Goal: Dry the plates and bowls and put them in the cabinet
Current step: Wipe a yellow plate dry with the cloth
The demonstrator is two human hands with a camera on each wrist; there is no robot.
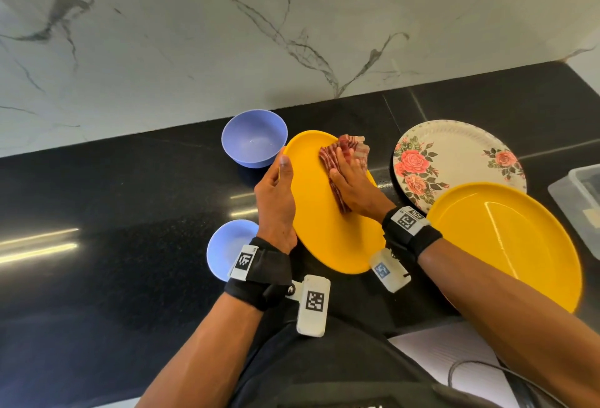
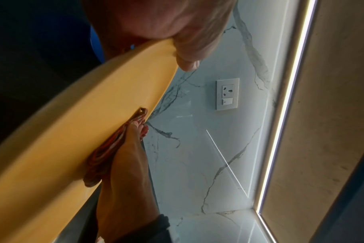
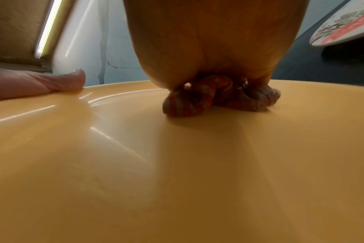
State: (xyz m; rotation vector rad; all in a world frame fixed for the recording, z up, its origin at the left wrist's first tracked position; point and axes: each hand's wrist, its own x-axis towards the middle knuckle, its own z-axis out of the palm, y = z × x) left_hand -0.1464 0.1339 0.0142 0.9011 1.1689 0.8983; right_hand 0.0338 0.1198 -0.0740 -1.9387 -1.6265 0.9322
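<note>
Plate (image 1: 319,212) tilted above counter (image 1: 113,212), between two blue bowls (image 1: 255,138) and floral plate (image 1: 454,154) | left hand (image 1: 276,203) grips plate's left rim, thumb on top | right hand (image 1: 352,185) presses striped cloth (image 1: 344,151) flat on plate face, fingers straight | second yellow plate (image 1: 506,238) at right | wrist tags (image 1: 314,300): square codes, no readable text.

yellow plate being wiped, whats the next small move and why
Probably slide the cloth toward the near part of the yellow plate. The right hand presses the cloth flat at the far end, so the wide near part lies uncovered. The left hand grips the rim, thumb on top, which should steady the plate for that stroke. Wetness itself cannot be judged here.
</note>
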